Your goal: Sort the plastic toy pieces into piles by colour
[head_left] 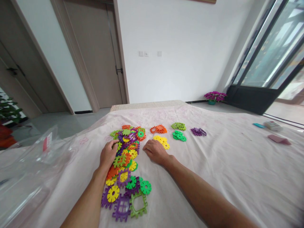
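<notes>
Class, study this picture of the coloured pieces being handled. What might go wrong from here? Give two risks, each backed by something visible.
1. The right hand rests close beside the yellow pile, with the green pile just beyond. A careless sweep might mix the two.
2. The left hand and its forearm lie along the mixed pile. Pulling the arm back might drag loose pieces out of it.

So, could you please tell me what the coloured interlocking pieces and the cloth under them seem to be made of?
The interlocking pieces look like rigid moulded plastic, slightly glossy: flat saturated colours, crisp notched edges. The cloth looks like thin matte fabric, likely woven: soft creases, faint pink print.
</notes>
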The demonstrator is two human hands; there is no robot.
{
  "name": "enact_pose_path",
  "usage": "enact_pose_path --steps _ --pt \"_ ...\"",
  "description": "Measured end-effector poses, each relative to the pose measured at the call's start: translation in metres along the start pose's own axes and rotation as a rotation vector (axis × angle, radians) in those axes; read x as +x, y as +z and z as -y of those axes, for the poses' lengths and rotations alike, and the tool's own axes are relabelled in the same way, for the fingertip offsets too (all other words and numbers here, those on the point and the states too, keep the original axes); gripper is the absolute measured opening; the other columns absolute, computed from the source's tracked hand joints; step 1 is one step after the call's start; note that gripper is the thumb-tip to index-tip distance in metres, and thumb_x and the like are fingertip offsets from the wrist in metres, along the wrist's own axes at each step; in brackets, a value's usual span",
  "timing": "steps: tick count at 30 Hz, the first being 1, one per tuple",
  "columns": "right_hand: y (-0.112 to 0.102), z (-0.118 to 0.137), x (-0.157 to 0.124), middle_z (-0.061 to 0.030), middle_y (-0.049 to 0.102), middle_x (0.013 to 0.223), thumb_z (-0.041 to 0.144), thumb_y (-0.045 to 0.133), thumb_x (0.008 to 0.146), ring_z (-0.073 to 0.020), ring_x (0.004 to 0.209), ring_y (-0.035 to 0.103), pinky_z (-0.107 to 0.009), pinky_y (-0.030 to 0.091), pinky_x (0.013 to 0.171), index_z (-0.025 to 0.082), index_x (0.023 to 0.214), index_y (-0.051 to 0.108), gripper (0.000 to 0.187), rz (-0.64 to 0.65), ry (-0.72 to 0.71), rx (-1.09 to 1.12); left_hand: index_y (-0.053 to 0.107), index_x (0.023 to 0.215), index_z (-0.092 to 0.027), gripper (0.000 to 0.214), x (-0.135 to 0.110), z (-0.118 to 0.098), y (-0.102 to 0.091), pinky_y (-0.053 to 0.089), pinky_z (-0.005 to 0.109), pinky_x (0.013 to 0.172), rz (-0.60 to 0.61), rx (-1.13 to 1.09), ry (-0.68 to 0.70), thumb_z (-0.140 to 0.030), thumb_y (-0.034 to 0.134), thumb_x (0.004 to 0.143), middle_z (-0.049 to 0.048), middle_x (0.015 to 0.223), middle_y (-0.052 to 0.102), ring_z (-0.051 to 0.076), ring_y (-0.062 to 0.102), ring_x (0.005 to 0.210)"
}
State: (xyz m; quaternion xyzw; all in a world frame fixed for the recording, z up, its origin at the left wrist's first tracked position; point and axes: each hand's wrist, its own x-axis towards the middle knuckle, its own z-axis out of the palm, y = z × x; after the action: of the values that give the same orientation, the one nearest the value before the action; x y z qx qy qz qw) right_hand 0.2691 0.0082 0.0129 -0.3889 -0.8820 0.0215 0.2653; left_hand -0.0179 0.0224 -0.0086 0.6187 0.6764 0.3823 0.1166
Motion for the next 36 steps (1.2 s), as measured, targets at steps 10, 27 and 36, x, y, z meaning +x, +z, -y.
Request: enact_pose_path --steps 10,27,36 --pt "-0.001 0.002 0.001 -0.0042 0.066 0.091 0.022 0.053 0.092 -0.0169 0.089 0.056 -0.03 0.037 0.08 0.022 0.092 0.07 0.017 0.007 0.047 -0.015 0.066 0.111 -0.026 0.033 -0.001 -0.003 -0.002 0.046 0.034 0.097 -0.007 0.005 0.006 -0.034 0.046 0.087 0.0034 0.118 0.068 0.021 0.062 0.108" --pt "-0.01 0.034 0.007 -0.0075 0.063 0.123 0.026 0.055 0.091 -0.0203 0.11 0.055 -0.035 0.042 0.094 0.022 0.127 0.057 0.036 -0.02 -0.214 0.139 0.066 0.113 -0.024 0.035 0.0 -0.002 0.001 0.045 0.036 0.1 -0.016 0.022 0.083 -0.033 0.043 0.088 0.0053 0.117 0.067 0.022 0.06 0.112" --pt "0.003 0.059 0.013 -0.0071 0.053 0.14 0.016 0.048 0.094 -0.019 0.13 0.043 -0.036 0.036 0.105 0.022 0.14 0.045 0.047 0.134 -0.351 0.063 0.065 0.113 -0.024 0.035 0.001 -0.003 0.001 0.045 0.034 0.1 -0.023 0.057 0.094 -0.032 0.041 0.088 0.005 0.118 0.067 0.021 0.06 0.113"
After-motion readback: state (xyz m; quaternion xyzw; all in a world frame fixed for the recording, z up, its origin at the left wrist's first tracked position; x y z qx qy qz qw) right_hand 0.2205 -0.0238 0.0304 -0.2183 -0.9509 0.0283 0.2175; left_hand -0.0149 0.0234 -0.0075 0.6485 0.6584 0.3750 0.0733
